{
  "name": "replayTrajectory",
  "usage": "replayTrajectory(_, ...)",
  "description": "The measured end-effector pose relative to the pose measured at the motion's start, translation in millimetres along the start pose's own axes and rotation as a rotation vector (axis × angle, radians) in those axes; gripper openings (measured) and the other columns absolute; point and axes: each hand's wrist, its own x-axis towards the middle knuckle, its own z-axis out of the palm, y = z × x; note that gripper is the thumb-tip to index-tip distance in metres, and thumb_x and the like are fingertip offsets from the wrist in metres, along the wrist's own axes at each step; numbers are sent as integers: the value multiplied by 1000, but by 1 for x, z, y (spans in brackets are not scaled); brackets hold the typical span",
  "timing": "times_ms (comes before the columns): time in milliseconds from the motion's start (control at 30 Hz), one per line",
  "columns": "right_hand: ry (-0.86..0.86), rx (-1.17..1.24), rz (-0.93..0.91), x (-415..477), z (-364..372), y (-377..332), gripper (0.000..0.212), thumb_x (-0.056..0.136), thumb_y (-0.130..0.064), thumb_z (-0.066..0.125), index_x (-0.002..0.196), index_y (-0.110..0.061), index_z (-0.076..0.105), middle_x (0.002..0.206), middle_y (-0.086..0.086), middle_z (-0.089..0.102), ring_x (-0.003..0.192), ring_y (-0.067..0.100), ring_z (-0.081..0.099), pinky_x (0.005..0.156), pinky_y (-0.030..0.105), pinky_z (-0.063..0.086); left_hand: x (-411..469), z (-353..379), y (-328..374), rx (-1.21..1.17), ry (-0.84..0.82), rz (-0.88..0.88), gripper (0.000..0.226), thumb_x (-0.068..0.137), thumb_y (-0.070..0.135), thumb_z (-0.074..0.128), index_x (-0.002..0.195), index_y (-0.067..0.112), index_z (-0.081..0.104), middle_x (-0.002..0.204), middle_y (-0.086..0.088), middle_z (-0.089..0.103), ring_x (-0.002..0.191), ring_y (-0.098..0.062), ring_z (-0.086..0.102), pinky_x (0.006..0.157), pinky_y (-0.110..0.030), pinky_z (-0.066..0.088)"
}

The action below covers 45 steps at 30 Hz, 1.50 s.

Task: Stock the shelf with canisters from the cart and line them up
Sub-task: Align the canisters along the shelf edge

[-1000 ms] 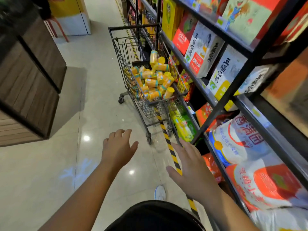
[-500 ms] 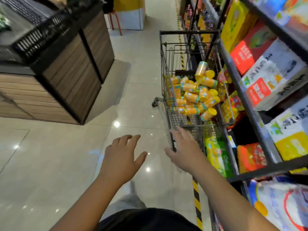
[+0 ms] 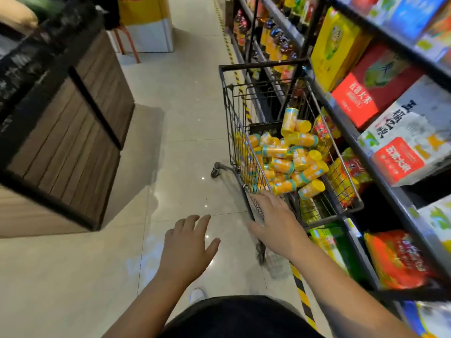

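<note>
A black wire shopping cart (image 3: 234, 123) stands in the aisle against the shelf unit (image 3: 380, 167) on the right. Inside it lies a heap of yellow canisters (image 3: 288, 162) with teal bands and yellow lids, most on their sides. My right hand (image 3: 275, 223) is stretched out with straight fingers at the cart's near corner, just short of the nearest canister (image 3: 311, 189), holding nothing. Lower and to the left, my left hand (image 3: 188, 247) hovers over the floor with spread fingers, also holding nothing.
The shelves carry large rice boxes (image 3: 400, 142), bags and bottles. A wooden display counter (image 3: 68, 132) stands on the left of the tiled aisle. A yellow-black tape line (image 3: 302, 298) runs along the floor beside the shelf. A red stool (image 3: 127, 42) stands far back.
I have walked closer to the cart; it now fills more of the view. My right hand has moved forward to the cart's near corner. Both hands stay open.
</note>
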Motion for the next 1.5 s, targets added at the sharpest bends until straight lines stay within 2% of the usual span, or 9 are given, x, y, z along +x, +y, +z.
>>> replayTrajectory(133,72,89,47,4,-15,-8,72,96,-48,59,158,-31,25,166,-6,13,152,17,11,123,34,16,74,-7,-10,16,-51,79,70,92,65,36,150,26,41,148,-4,50,132,-28,49,100,-44,46)
replayTrajectory(233,76,115,89,11,-28,-4,72,97,-51,57,158,-33,25,166,-13,10,152,8,5,122,30,12,133,-13,-9,41,-57,105,66,96,60,45,153,27,34,152,-2,43,134,-28,43,103,-43,43)
replayTrajectory(567,133,178,136,151,-63,76,68,96,-49,60,155,-31,32,165,-5,18,152,16,12,124,41,19,293,-51,25,71,-16,116,65,96,60,47,150,25,40,145,-3,50,127,-29,49,95,-42,46)
replayTrajectory(733,12,107,199,256,-79,122,72,99,-48,55,159,-22,24,167,5,14,153,25,14,122,38,18,329,-89,56,125,41,218,79,86,70,22,149,28,42,144,-2,52,130,-27,49,100,-42,46)
replayTrajectory(867,-58,82,220,315,-83,149,66,99,-48,54,155,-21,31,162,8,26,149,29,23,119,43,28,358,-103,79,105,76,261,73,87,68,28,145,28,47,139,-1,57,126,-27,53,96,-44,48)
replayTrajectory(967,-80,101,252,337,-87,166,64,98,-47,57,152,-21,36,158,6,33,146,28,28,116,43,33,387,-104,96,100,5,293,75,86,69,26,145,29,47,141,0,55,129,-26,50,99,-43,47)
replayTrajectory(1100,-93,170,326,349,-89,182,66,98,-48,56,155,-26,32,164,4,24,150,26,21,120,42,28,443,-88,107,137,-72,363,74,85,68,26,143,26,49,136,-3,58,124,-29,53,94,-44,49)
replayTrajectory(1367,44,280,538,342,-103,183,73,99,-50,57,160,-27,23,168,3,12,153,25,14,122,44,22,608,-18,128,393,-388,593,53,98,52,47,141,21,47,135,-8,54,123,-33,50,94,-43,48)
replayTrajectory(1500,132,279,688,337,-103,172,73,96,-50,62,157,-23,33,166,6,23,150,27,24,119,46,30,673,14,137,433,-566,580,53,97,51,49,136,15,50,134,-15,56,123,-37,53,97,-42,46)
